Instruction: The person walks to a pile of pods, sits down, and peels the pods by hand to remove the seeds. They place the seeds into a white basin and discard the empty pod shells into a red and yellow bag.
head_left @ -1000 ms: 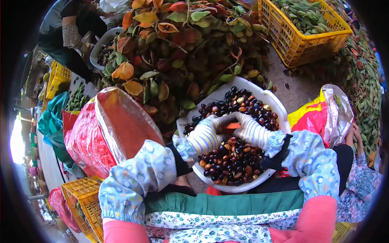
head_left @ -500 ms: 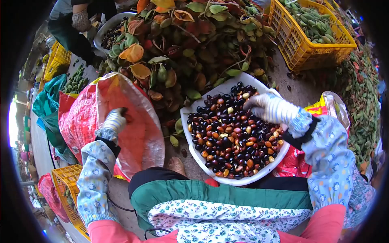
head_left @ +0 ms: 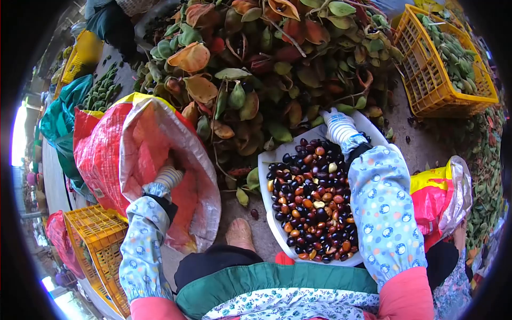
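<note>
And here's our left hand [head_left: 170, 175], striped and gloved, inside the mouth of the red sack [head_left: 101, 154] on our left! It points away from us and slightly right, but the fingers are lost in shadow, so we can't tell whether they're curled round anything. The red sack leans with its mouth gaping to the right and toward us, the opening drawn out long from far side to near.

Across to the right hand [head_left: 340, 127], at the far edge of the white basin [head_left: 265, 184], fingertips aimed away and left at the pod pile [head_left: 249, 105]. Loose or gripping? Too little shows for us to call it. The white basin sits just beyond our green apron [head_left: 288, 276], its long axis seemingly running away from us with a slant to the right, and it's full of glossy dark and brown seeds [head_left: 308, 203]. Our blue sleeve [head_left: 386, 213] covers much of its right side, hiding seeds beneath. Top left, a co-worker's dark trousers [head_left: 111, 26] are partly cut off.
</note>
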The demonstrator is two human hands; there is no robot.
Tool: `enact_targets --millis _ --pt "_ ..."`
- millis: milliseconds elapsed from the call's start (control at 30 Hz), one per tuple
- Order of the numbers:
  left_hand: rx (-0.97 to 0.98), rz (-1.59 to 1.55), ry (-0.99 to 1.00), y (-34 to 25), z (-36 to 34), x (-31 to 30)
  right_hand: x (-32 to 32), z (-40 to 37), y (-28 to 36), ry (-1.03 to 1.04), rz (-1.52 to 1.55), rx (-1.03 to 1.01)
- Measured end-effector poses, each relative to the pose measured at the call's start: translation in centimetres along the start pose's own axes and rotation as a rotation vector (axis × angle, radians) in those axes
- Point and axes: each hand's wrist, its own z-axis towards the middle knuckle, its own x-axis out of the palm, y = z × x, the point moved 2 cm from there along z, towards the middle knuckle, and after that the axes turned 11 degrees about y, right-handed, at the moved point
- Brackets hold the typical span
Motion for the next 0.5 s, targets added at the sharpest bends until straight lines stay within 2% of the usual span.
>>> enact_targets --millis 67,100,200,233,267,367,400,467,500 --pt "-0.077 -0.237 0.062 -0.2 0.1 0.7 -0.1 0.9 -0.4 -0.008 0.001 -0.046" --pt "0.039 -0.218 -0.016 -0.2 -0.4 0.9 -0.3 1.1 -0.7 -0.108 0.013 -0.119" --pt "0.046 -0.139 -0.071 -4.4 -5.6 -2.9 -1.6 0.4 -0.9 -0.073 0.023 -0.055" --pt "0.047 -0.143 -0.076 -5.7 -7.0 -4.2 -2.2 -1.1 -1.3 -0.151 0.051 -0.105" --pt "0.118 -0.275 -0.007 -7.0 -8.3 -5.4 -2.6 -2.4 -2.0 -0.206 0.200 -0.142" --pt "0.415 -0.825 0.143 -11.2 -10.7 -6.5 -2.2 -5.5 -5.1 -0.085 0.642 -0.286" --pt "0.581 -0.923 0.204 -13.2 -11.7 -7.1 -2.2 -7.2 -5.9 -0.014 0.728 -0.346" --pt "0.836 -0.901 0.179 -18.1 -15.4 -9.1 -4.5 -14.5 -5.8 0.175 0.887 -0.270" --pt "0.940 -0.946 0.262 -20.3 -17.0 -9.6 -4.8 -16.9 -6.5 0.160 0.860 -0.283"
